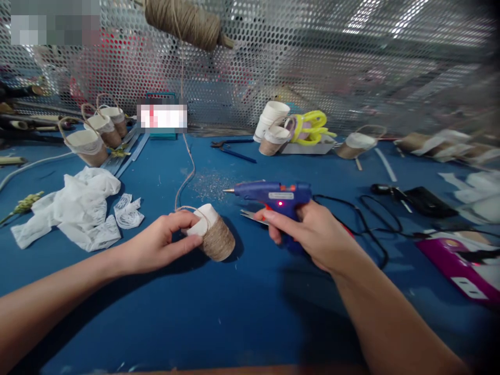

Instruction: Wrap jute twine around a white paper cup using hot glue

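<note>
Left hand (162,242) closed around the white rim end of a twine-wrapped paper cup (211,233), thumb on top and fingers below; cup lying on its side on the blue table (242,312), near the table's middle, twine covering the end away from the hand. Twine strand (186,156) running from the cup up to the twine spool (185,21) hung on the perforated metal screen (351,62). Right hand (312,234) gripped on the handle of a blue glue gun (273,195), red lamp lit, nozzle pointing left and held just beside the cup without touching it. Black cord (367,224) trailing right from the gun. White lace scraps (78,208) left of the cup. Finished cups with handles (97,133) at far left; stacked white cups (271,122) at rear centre; black scissors (390,192) at right.
</note>
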Motion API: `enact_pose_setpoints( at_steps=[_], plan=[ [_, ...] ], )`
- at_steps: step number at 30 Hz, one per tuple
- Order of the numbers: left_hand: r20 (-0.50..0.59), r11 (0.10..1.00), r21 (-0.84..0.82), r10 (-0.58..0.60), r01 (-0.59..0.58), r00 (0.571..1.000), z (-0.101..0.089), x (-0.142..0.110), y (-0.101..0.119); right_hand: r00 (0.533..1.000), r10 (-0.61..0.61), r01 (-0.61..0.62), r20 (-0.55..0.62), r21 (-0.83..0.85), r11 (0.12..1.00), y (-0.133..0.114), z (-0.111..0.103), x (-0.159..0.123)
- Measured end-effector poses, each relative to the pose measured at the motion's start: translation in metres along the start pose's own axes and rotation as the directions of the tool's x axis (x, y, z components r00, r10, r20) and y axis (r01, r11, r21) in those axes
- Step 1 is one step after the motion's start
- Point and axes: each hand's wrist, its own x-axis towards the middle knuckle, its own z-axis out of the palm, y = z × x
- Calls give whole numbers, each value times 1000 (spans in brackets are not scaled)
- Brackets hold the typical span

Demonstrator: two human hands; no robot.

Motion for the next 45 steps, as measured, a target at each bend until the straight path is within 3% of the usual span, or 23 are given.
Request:
enact_pose_setpoints(
  at_steps=[6,12,19,23,25,28,30,32,34,38,45],
  plan=[
    [-7,999,40,23,-22,1000,1,0,1,974,69,-83,-214,-56,995,14,-3,24],
    [-12,997,73,38,-37,999,2,-2,5,985,54,-59,-165,-28,998,18,4,55],
    [-12,991,107,78,-76,997,5,-3,5,964,26,-100,-265,-267,958,26,14,87],
    [-16,990,109,88,-85,996,6,-4,5,952,-76,-37,-296,-359,933,11,19,79],
    [-13,990,106,93,-91,996,6,-4,5,962,-155,63,-226,-367,928,-7,24,65],
    [-5,990,114,85,-84,996,6,-4,6,964,-255,265,74,-265,927,-33,33,43],
    [-1,990,116,81,-81,997,7,-4,7,892,-311,352,327,-72,933,-45,40,32],
    [3,991,103,90,-90,996,7,-4,9,856,-309,342,416,-7,940,-50,46,27],
    [12,993,83,81,-82,997,6,-5,10,878,-289,287,381,62,956,-51,50,24],
    [30,1000,-3,-2,2,1000,6,-5,9,951,-240,183,193,274,944,-50,48,18],
    [65,977,-198,-67,79,996,6,-6,8,979,-203,205,-33,235,950,-35,35,2]
  ],
)
